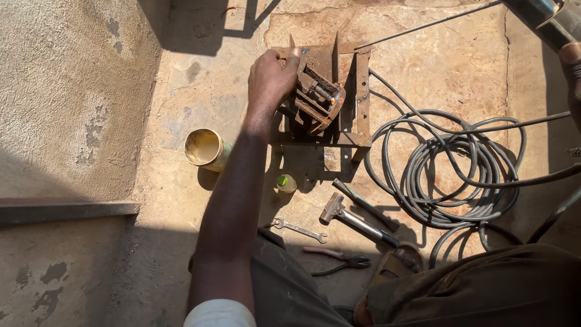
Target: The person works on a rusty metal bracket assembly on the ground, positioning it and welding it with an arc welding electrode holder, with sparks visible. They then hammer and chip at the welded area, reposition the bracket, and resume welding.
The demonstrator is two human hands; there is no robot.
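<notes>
Rough cracked concrete floor (460, 66), sunlit. Coiled black rubber hose (451, 175) at right. Rusty square steel frame (362, 91) lies on the floor, with a rusted round-ended metal assembly (321, 100) inside it. Left hand (270, 82) is on the frame's top edge, fingers (293, 60) closed on a thin rusty strip. Open tin can (204, 148), steel hammer (354, 219), spanner (299, 229), pliers (339, 259) nearby. Right hand out of view.

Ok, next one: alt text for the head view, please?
Seen from above, the left hand rests on a rusty metal frame standing on a concrete floor. Around it lie a tin, small bottle, wrench, hammer, pliers and coiled cable. The right hand is out of view.
</notes>
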